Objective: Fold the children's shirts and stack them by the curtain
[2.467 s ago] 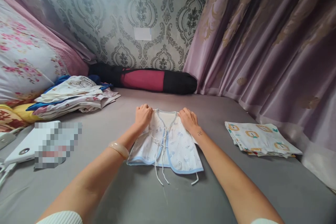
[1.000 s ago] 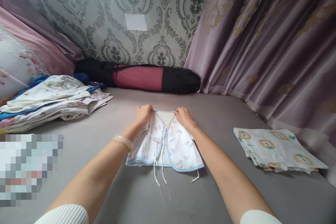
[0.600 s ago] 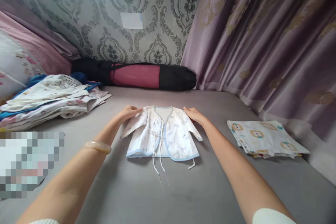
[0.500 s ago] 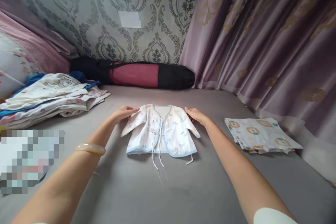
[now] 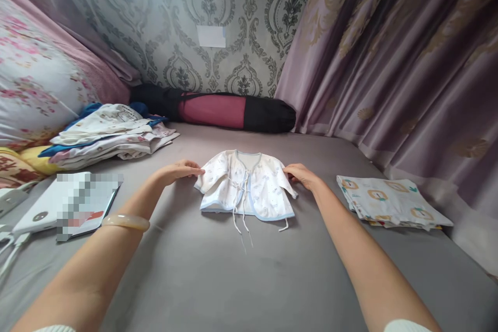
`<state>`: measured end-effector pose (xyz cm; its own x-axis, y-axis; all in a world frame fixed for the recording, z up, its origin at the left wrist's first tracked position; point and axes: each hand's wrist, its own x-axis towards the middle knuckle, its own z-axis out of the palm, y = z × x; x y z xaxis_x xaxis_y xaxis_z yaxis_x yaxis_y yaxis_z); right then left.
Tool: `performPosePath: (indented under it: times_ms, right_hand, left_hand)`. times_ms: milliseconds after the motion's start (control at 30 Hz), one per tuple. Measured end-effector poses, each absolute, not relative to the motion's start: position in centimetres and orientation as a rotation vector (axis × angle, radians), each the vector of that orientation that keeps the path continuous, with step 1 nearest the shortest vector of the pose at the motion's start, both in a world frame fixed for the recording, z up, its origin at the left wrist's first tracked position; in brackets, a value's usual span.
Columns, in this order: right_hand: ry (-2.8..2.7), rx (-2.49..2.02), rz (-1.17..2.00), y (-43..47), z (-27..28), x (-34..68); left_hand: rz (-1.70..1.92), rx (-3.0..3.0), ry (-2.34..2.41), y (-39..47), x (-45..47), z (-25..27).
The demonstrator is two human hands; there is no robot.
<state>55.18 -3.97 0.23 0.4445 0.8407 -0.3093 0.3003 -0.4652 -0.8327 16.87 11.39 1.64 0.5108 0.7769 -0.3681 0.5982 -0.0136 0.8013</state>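
Note:
A small white baby shirt [image 5: 268, 187] with blue trim and a pale print lies front side up on the grey bed sheet [image 5: 249, 285]. White tie strings run down its middle and past the hem. At the sleeve on the left, my left hand [image 5: 181, 170] pinches the fabric with its fingertips. My right hand [image 5: 302, 174] has its fingers closed on the other sleeve, thumb side up; part of its grip is hidden. A pale bangle [image 5: 125, 222] circles my left wrist.
Left stands a pile of folded clothes [image 5: 112, 135] beside a floral pillow [image 5: 35, 78]. Nearer lie a white device [image 5: 42, 212] with cables and a blurred flat item [image 5: 91, 202]. A folded printed cloth stack [image 5: 392, 199] sits right. A black-and-red roll bag [image 5: 213, 110] lies along the wall.
Both hands have slid down from the shoulders along the sleeves. The sleeves now sit bent closer to the shirt's body. The view has turned left, showing more of the pillow and device.

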Motion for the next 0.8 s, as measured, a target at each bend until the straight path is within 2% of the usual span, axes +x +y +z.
performPosePath:
  times_ms: [133,300,400,567,633,800]
  right_hand:
    - [-0.893,-2.000,0.832,-4.1,0.3,55.9]
    - [-0.829,-2.009,0.704,-5.1,0.3,57.7]
    - [-0.813,-2.034,0.769,-6.4,0.4,58.8]
    - [-0.836,-2.005,1.071,-8.6,0.7,60.7]
    - [-0.829,-1.973,1.097,-9.0,0.7,61.4]
    - [-0.869,-2.045,0.777,-8.4,0.0,62.5]
  left_hand:
    - [0.238,1.667,1.174,11.3,16.1,1.3]
    - [0.577,1.485,1.340,12.1,15.4,0.8]
    - [0.638,1.339,1.375,12.1,14.7,0.9]
    - [0.508,1.313,1.304,11.4,13.2,0.8]
    - [0.504,1.335,1.300,11.6,12.8,0.4]
    - [0.673,1.396,1.406,12.7,13.0,-0.1]
